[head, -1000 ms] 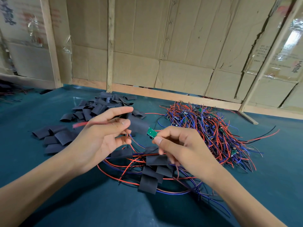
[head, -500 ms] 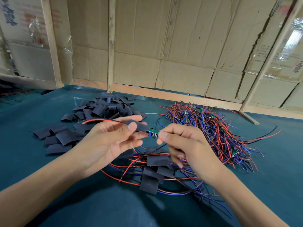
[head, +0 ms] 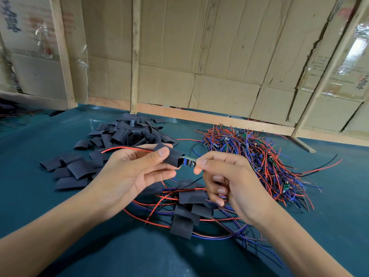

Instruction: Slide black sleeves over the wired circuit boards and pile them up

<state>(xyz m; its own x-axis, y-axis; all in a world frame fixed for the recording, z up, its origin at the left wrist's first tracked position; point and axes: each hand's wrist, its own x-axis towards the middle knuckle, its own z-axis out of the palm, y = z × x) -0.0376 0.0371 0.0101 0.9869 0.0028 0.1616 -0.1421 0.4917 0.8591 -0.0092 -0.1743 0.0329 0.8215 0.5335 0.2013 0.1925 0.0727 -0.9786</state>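
My left hand [head: 135, 172] pinches a black sleeve [head: 172, 156] between thumb and fingers. Red and black wires [head: 127, 148] stick out of the sleeve's left end. My right hand [head: 225, 180] holds the small circuit board [head: 189, 161] by its right end; the board's left part is inside the sleeve's mouth. Below my hands lies a pile of sleeved boards [head: 189, 208] with looping red, blue and black wires. A heap of bare wired boards [head: 257, 158] lies to the right. Loose black sleeves [head: 127, 134] are heaped at the back left.
The work surface is a teal mat [head: 40, 206]. A wooden rail [head: 209, 116] and cardboard wall [head: 199, 56] close off the back. More flat sleeves [head: 71, 170] lie scattered at the left. A wooden foot [head: 303, 144] rests at the right rear.
The red and black wires have come through the sleeve and out its left end. The sleeve has moved right over the board, and both hands have drawn closer together.
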